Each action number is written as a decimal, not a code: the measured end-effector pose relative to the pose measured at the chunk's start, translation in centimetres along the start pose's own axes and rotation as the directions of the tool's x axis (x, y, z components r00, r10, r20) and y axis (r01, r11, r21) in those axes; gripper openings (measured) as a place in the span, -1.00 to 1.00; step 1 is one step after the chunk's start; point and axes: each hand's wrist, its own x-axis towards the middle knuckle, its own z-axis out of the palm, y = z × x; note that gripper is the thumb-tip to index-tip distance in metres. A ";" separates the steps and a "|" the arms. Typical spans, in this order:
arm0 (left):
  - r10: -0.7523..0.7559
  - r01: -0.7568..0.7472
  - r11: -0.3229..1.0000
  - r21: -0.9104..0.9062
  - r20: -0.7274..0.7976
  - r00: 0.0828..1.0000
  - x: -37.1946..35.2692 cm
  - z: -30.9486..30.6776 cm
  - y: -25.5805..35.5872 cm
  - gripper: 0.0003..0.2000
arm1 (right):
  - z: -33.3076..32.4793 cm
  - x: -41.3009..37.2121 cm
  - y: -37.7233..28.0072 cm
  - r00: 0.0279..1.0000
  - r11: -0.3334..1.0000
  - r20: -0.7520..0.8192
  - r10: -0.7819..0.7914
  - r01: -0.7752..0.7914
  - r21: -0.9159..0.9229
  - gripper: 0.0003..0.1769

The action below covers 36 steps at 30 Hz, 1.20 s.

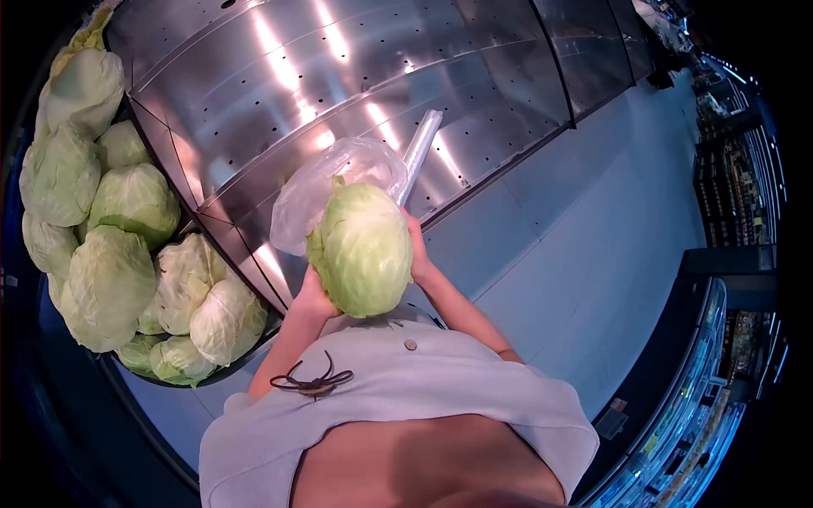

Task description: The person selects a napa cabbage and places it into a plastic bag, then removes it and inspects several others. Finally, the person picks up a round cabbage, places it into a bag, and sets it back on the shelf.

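A pale green cabbage (366,245) is held up in front of my body between both hands. Against its lower left side rests my left hand (315,295), its fingers mostly hidden behind the cabbage. My right hand (416,247) presses on the right side, with its fingers partly out of sight too. Just beyond the cabbage, a clear plastic bag (292,207) lies loosely on the metal display shelf (483,93). Beside the bag, a narrow rolled length of clear plastic (421,152) slants up and to the right.
Several cabbages (110,279) are heaped in a bin on the left, beyond a dark-edged divider (174,178). Pale floor tiles (584,245) run along the right of the display. Lit shelves of goods (686,432) stand at the far right.
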 end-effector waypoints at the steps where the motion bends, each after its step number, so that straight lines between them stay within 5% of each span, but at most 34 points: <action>1: 0.052 -0.052 0.998 0.038 -0.015 0.999 0.6 0.2 1.2 -0.40 | -0.2 1.5 0.0 0.999 1.000 0.047 -0.008 0.007 0.004 -0.42; 2: 0.102 -0.099 0.992 0.073 -0.036 0.994 1.1 0.1 2.8 -0.38 | -0.3 2.9 0.1 0.996 0.997 0.092 0.007 -0.015 0.079 -0.43; 4: 0.192 -0.172 0.966 0.195 -0.091 0.977 1.3 0.3 5.0 -0.34 | -5.7 3.3 9.1 0.959 0.912 -0.111 0.259 -0.205 0.356 -0.45; 7: 0.313 -0.232 0.901 0.367 -0.178 0.933 1.3 0.5 6.7 -0.38 | -3.3 5.2 5.7 0.998 0.995 0.008 0.070 -0.071 0.072 -0.52; 8: 0.334 -0.222 0.895 0.386 -0.252 0.908 1.8 -0.4 6.6 -0.40 | -3.1 6.1 5.4 0.974 0.949 -0.013 0.227 -0.218 0.230 -0.56; 10: 0.352 -0.203 0.904 0.377 -0.383 0.854 2.5 -0.5 6.5 -0.47 | -5.3 8.2 6.1 0.908 0.893 0.079 0.411 -0.418 0.169 -0.50; 12: 0.409 -0.269 0.883 0.384 -0.352 0.842 3.8 -2.3 6.0 -0.49 | -6.7 10.3 6.7 0.887 0.888 0.046 0.460 -0.460 -0.007 -0.42; 15: 0.514 -0.337 0.828 0.448 -0.367 0.775 4.8 -1.8 4.5 -0.52 | -9.7 13.4 8.2 0.688 0.699 0.220 0.691 -0.714 0.040 -0.41; 21: 0.499 -0.169 0.838 0.518 -0.605 0.621 7.1 -1.7 1.5 -0.43 | -8.1 17.7 3.3 0.715 0.761 0.288 0.637 -0.523 -0.384 -0.34; 25: 0.480 -0.132 0.868 0.478 -0.743 0.467 8.4 0.0 -1.1 -0.40 | -7.7 18.5 1.3 0.674 0.801 0.443 0.590 -0.424 -0.422 -0.27; 30: 0.449 -0.353 0.886 0.300 -0.742 0.498 9.0 -1.1 -1.4 -0.42 | -8.8 16.9 1.7 0.689 0.733 0.574 0.442 0.091 -0.674 -0.26; 36: 0.572 -0.620 0.747 0.240 -0.708 0.415 10.3 -2.4 -1.7 -0.37 | -10.4 15.4 0.6 0.667 0.717 0.669 0.328 0.286 -0.636 -0.23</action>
